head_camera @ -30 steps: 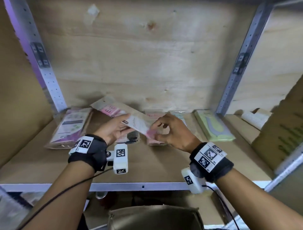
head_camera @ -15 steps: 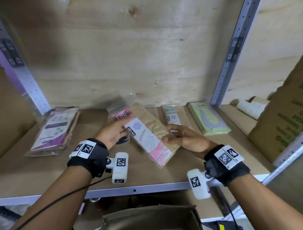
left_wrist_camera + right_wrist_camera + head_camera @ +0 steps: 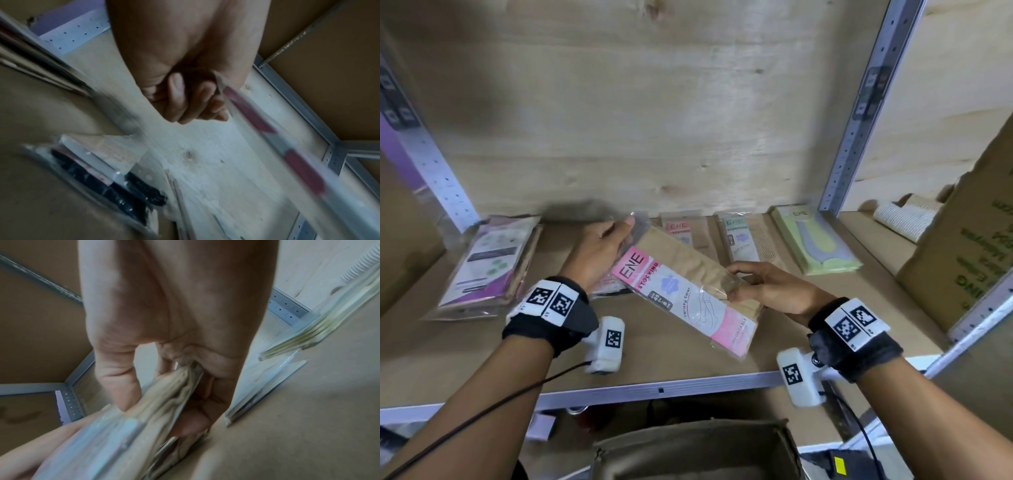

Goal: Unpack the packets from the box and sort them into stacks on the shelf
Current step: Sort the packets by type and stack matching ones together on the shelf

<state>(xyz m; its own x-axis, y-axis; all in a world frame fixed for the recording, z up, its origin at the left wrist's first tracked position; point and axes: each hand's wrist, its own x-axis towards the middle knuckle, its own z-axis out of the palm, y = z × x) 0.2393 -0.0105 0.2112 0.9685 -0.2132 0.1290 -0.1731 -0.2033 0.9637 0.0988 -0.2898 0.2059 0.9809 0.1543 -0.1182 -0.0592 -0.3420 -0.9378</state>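
Observation:
I hold a pink-labelled ENE stocking packet [image 3: 688, 294] with beige stockings inside, slanted just above the shelf board [image 3: 688, 363]. My left hand [image 3: 621, 234] grips its clear upper-left corner, fingers curled in the left wrist view [image 3: 191, 104], where the packet [image 3: 302, 170] shows as a blurred edge. My right hand [image 3: 736, 284] pinches the packet's right edge. The right wrist view shows this hand [image 3: 159, 414] with its thumb on top of the packet [image 3: 170, 391] and fingers underneath.
Stacks lie along the shelf back: purple packets [image 3: 489, 263] at left, a pink ENE packet [image 3: 681, 229], a green-labelled one [image 3: 739, 236] and lime-green ones [image 3: 815, 240]. A dark packet [image 3: 609, 291] lies under my left wrist. A cardboard carton [image 3: 969, 240] stands right; the open box [image 3: 688, 448] sits below.
The packet has come forward and turned label-up on a diagonal. My hands have spread apart: the left to its upper corner, the right to its right edge.

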